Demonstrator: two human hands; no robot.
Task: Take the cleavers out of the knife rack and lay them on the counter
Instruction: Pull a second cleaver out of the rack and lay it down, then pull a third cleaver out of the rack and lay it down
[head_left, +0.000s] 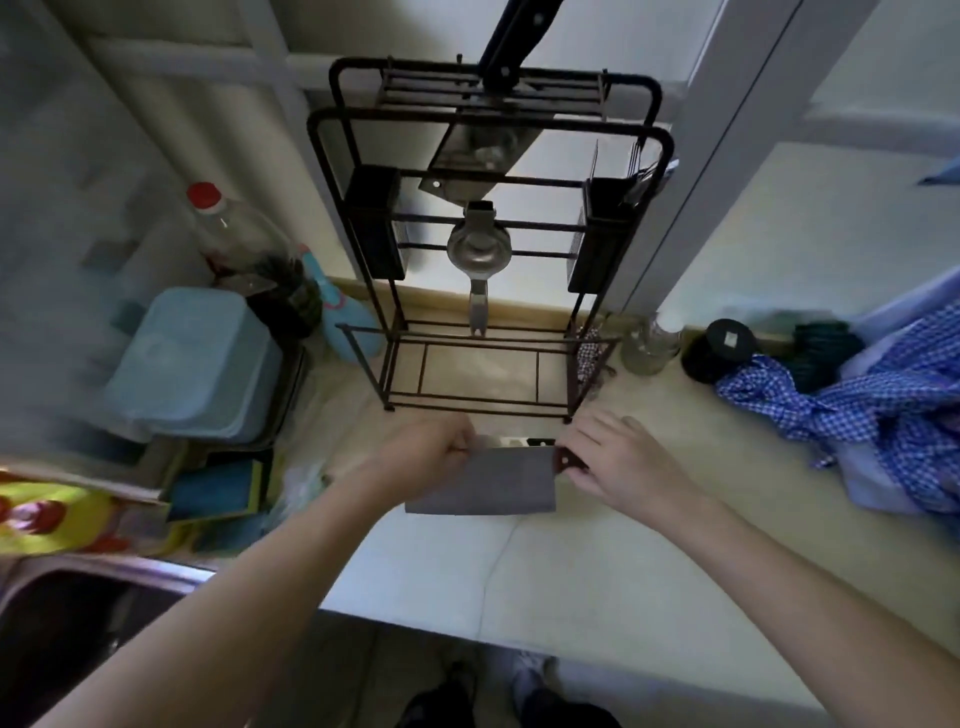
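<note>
So your counter (597, 561) takes up most of the view, pale and running off to the right, with the sink (78, 613) at the lower left corner. The black wire rack (491, 260) stands at the back against the wall, and there's one cleaver (480, 156) in its top slot, handle poking up and blade hanging down inside the frame. A metal squeezer (479, 249) hangs below it. Left of the rack you've got a blue tub (192, 364) and a bottle (234, 234) with a red cap; right of it a checked cloth (857, 405) bunched on the counter.

The second cleaver (483, 480) is just in front of the rack's base, blade flat-ish and low over the counter, can't tell if it's touching down. Your left hand (431, 457) has fingers curled onto the blade's far left end. Your right hand (618, 462) is closed around the reddish handle (569, 460), with the outer fingers spread loose.
</note>
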